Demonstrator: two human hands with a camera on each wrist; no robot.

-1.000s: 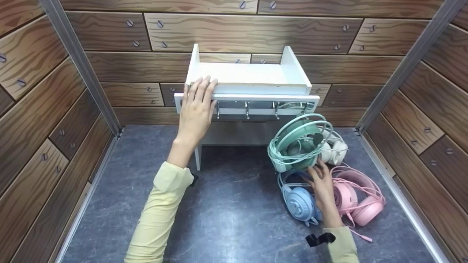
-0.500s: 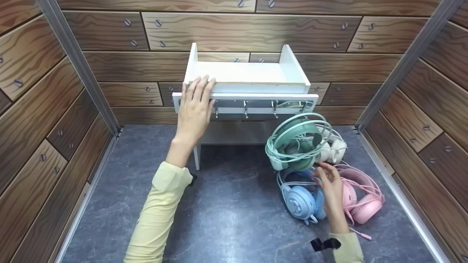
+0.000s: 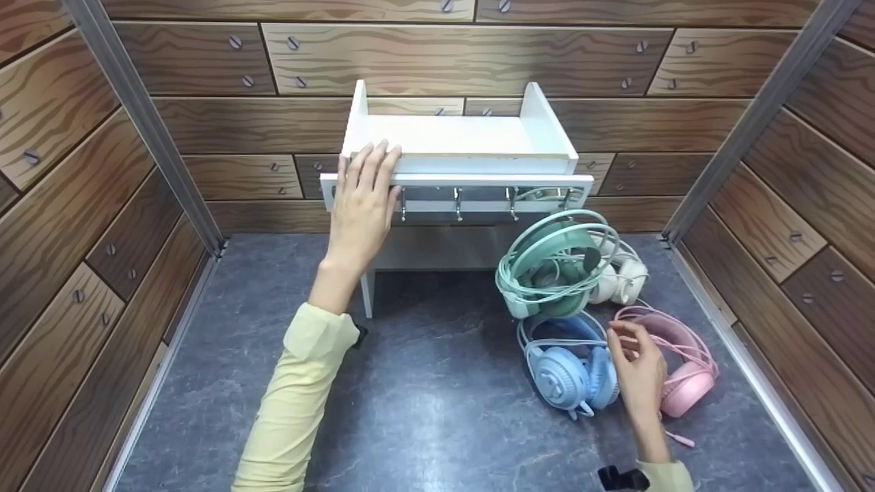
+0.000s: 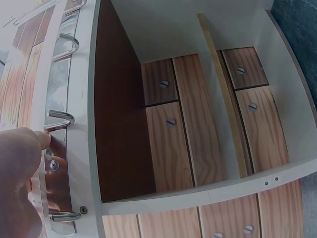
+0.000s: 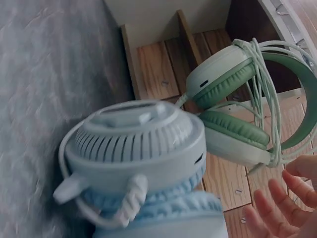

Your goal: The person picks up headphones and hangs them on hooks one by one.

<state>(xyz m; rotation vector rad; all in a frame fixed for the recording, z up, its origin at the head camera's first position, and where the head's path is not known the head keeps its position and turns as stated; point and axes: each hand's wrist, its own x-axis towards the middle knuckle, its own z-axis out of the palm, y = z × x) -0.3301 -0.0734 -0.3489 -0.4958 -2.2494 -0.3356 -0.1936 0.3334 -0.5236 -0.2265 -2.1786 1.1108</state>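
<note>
My left hand (image 3: 362, 215) rests on the left end of the white shelf rack (image 3: 478, 166), its straight fingers over the front rail. Below that rail stick out several metal hooks (image 3: 459, 203). Green headphones (image 3: 555, 270) with a looped cable hang at the right-hand hook. My right hand (image 3: 639, 372) holds nothing; its fingers are loosely bent between the blue headphones (image 3: 559, 377) and the pink headphones (image 3: 689, 389), overlapping the pink pair in the head view. In the right wrist view, the fingers (image 5: 285, 206) show below the green headphones, with a blue ear cup close to the camera.
White headphones (image 3: 625, 280) sit behind the green pair, partly hidden by it. A dark marbled floor (image 3: 424, 383) lies around the rack. Wood-print walls (image 3: 472, 61) stand at the back and both sides, with metal posts (image 3: 147, 126) at the corners.
My right hand has drawn away from under the green headphones, back and to the right, uncovering more of the blue pair. The left hand stays on the rack.
</note>
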